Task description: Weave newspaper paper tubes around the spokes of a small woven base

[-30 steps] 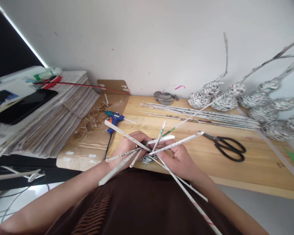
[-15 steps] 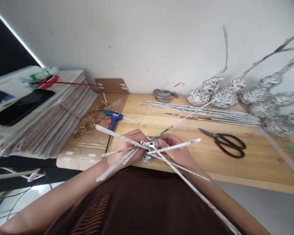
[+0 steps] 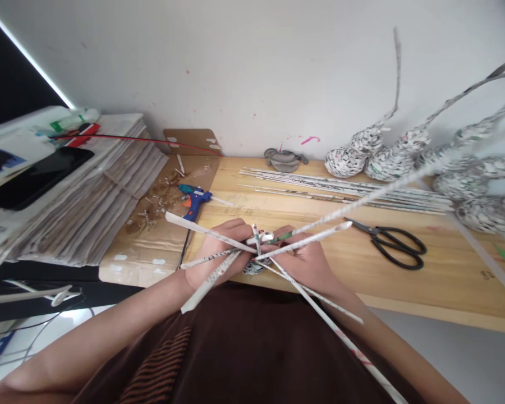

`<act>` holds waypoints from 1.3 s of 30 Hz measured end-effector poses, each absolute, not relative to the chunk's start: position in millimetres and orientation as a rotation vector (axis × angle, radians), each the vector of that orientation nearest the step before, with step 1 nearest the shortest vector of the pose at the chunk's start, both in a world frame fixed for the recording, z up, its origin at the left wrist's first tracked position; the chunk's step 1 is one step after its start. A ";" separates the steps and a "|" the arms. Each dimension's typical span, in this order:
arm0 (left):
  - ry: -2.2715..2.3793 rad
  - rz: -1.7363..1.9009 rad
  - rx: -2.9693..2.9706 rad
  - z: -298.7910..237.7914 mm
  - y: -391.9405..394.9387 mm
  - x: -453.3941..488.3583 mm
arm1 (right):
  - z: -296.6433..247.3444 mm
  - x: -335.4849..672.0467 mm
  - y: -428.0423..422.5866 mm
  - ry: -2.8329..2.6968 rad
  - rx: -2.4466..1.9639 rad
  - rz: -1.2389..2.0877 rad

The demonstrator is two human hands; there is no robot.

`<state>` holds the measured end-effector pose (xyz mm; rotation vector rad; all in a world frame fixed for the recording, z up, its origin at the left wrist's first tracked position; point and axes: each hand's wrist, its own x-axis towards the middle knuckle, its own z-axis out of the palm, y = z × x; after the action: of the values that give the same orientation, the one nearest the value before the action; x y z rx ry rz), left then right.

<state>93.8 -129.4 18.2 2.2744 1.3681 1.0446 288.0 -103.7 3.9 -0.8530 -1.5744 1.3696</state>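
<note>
While left hand (image 3: 217,246) grips the woven paper piece (image 3: 253,267) at the near edge of the tabletop (image 3: 362,269) and right hand (image 3: 309,264) apparently pinches the long tube (image 3: 349,206), pulling too hard could kink that tube.

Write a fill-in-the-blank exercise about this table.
The left hand and ____ hand hold the white woven paper piece.
The blue plastic glue gun lies to the ____ of the black-handled metal scissors.
Behind the long wooden table rises a pink-spotted white ____.
Missing words: right; left; wall.
</note>
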 end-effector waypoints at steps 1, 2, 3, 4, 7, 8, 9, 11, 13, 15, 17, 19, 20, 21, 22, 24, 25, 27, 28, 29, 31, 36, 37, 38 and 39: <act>1.366 1.060 2.284 17.4 -129.3 94.1 | 3.7 289.9 -103.1 -1.618 -0.807 1.345; 1.358 1.078 2.293 16.6 -129.3 94.4 | 3.4 291.6 -102.4 -1.653 -0.774 1.314; 1.355 1.096 2.289 15.9 -129.6 94.6 | 3.0 292.9 -101.8 -1.682 -0.758 1.279; 1.367 1.113 2.263 15.4 -130.1 94.8 | 2.2 293.9 -101.3 -1.705 -0.750 1.250; 1.438 1.113 2.105 16.7 -132.2 95.2 | -0.8 294.3 -101.1 -1.688 -0.767 1.242; 1.450 1.106 2.068 18.2 -132.7 95.2 | -1.7 293.6 -101.5 -1.666 -0.771 1.275; 1.446 1.083 2.054 20.3 -133.0 95.2 | -2.4 292.5 -102.0 -1.639 -0.776 1.315; 1.403 0.992 2.087 25.2 -132.5 95.1 | -3.1 289.8 -103.3 -1.569 -0.809 1.384; 1.394 0.910 2.122 29.6 -131.0 95.5 | -3.9 287.2 -104.2 -1.515 -0.845 1.420; 1.420 0.900 2.125 31.7 -129.0 96.4 | -5.8 286.0 -104.6 -1.463 -0.890 1.402; 1.441 0.939 2.138 31.3 -127.2 97.5 | -8.8 286.2 -104.5 -1.436 -0.919 1.393; 1.472 0.974 2.157 29.7 -126.0 98.6 | -11.4 287.8 -105.1 -1.399 -0.961 1.399; 1.493 0.997 2.162 28.9 -125.6 99.1 | -11.9 289.0 -105.9 -1.401 -0.993 1.389; 1.511 1.021 2.160 28.2 -125.4 99.7 | -11.7 290.4 -107.2 -1.417 -1.034 1.358; 1.525 1.041 2.149 27.7 -125.2 100.3 | -10.7 291.9 -109.0 -1.447 -1.076 1.310; 1.536 1.086 2.121 27.5 -125.1 101.8 | -7.2 294.9 -113.7 -1.551 -1.109 1.208; 1.540 1.107 2.110 27.7 -125.0 102.6 | -5.3 296.2 -116.6 -1.601 -1.085 1.177; 1.542 1.112 2.116 28.2 -124.6 103.9 | -3.1 298.0 -122.5 -1.666 -1.001 1.139; 1.550 1.097 2.131 28.3 -124.4 104.4 | -3.1 298.4 -125.2 -1.687 -0.954 1.129; 1.566 1.071 2.156 28.2 -124.2 104.6 | -3.6 298.5 -127.6 -1.694 -0.911 1.128; 1.601 1.008 2.225 27.3 -123.6 104.7 | -5.4 297.9 -130.6 -1.652 -0.830 1.169; 1.629 0.987 2.274 23.7 -122.2 106.4 | -3.0 291.6 -126.1 -1.384 -0.878 1.382; 1.635 0.988 2.278 24.2 -122.2 107.4 | -0.8 289.9 -124.2 -1.402 -0.922 1.377; 1.641 0.983 2.284 25.3 -122.3 108.4 | 1.5 288.3 -122.5 -1.448 -0.952 1.348; 1.649 0.976 2.285 26.8 -122.6 109.4 | 3.8 287.1 -121.4 -1.501 -0.967 1.300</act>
<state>109.4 -122.6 26.8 2.2853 1.6490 0.9762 287.1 -121.4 3.8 -0.9669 -1.5011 1.2997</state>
